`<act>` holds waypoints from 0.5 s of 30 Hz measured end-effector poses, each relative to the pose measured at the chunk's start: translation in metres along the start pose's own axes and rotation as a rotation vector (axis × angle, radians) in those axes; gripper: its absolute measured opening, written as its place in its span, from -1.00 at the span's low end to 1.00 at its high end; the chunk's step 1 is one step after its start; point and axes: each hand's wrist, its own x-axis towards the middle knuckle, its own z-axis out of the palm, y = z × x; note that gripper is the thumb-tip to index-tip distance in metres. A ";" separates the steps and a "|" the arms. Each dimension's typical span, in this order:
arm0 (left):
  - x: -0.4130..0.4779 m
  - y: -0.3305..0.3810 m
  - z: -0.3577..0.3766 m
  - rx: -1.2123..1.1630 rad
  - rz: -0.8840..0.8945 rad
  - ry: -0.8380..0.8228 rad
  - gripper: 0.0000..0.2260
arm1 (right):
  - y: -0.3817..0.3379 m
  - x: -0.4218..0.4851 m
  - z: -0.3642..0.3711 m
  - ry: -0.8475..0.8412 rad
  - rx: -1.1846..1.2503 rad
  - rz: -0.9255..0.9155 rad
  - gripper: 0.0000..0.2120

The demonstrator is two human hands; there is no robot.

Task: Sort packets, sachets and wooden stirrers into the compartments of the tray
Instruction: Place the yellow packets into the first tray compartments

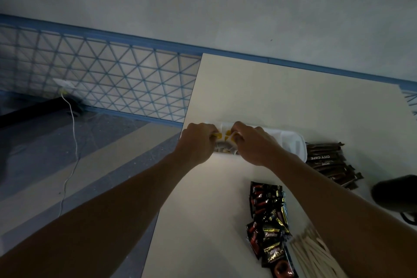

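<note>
Cream counter (248,97) carries your white tray (292,144); your left hand (196,143) and right hand (255,145) both pinch yellow-tagged sachets (225,141) at its left end, each grip curled tight; wooden stirrers (310,254) lie bottom right.

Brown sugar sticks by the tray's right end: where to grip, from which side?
Pinch the brown sugar sticks across their narrow width near the right ends, coming from above on the right. They lie flat, roughly parallel; their left ends sit close to the tray, while the right ends fan out free. Probably a few at a time.
</note>
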 end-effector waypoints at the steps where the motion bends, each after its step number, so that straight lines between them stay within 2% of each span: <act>1: 0.000 0.001 0.000 -0.005 -0.012 -0.005 -0.81 | 0.000 0.001 0.001 0.001 0.003 -0.004 -0.81; 9: 0.001 0.002 0.000 -0.026 -0.059 -0.031 -0.80 | -0.001 -0.005 0.001 0.026 0.058 -0.024 -0.82; 15: 0.001 0.000 0.000 -0.008 -0.034 -0.031 -0.84 | 0.001 -0.007 0.000 0.022 -0.017 -0.044 -0.81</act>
